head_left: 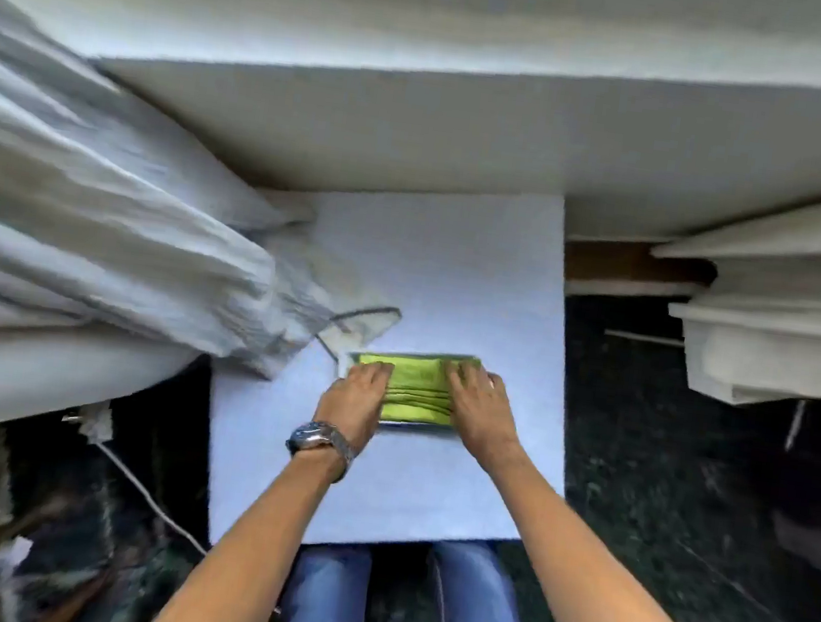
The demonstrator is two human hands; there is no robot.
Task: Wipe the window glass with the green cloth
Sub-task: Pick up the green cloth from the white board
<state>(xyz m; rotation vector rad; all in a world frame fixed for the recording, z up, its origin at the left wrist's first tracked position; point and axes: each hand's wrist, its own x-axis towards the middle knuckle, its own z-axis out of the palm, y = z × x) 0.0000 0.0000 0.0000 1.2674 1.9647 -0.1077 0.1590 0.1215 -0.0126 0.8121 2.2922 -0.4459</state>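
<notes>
A folded green cloth (418, 389) lies on a small white-rimmed tray (410, 355) on a white table (479, 278). My left hand (355, 397), with a wristwatch, rests on the cloth's left end. My right hand (477, 407) presses on its right end. Both hands lie flat with fingers on the cloth, and the folds bunch up between them. No window glass shows in this view.
A pale curtain (99, 221) hangs bunched at the left, its hem touching the table. Another curtain (783, 330) hangs at the right. A white sill or ledge (471, 137) runs behind the table. A white cable (143, 490) crosses the dark floor.
</notes>
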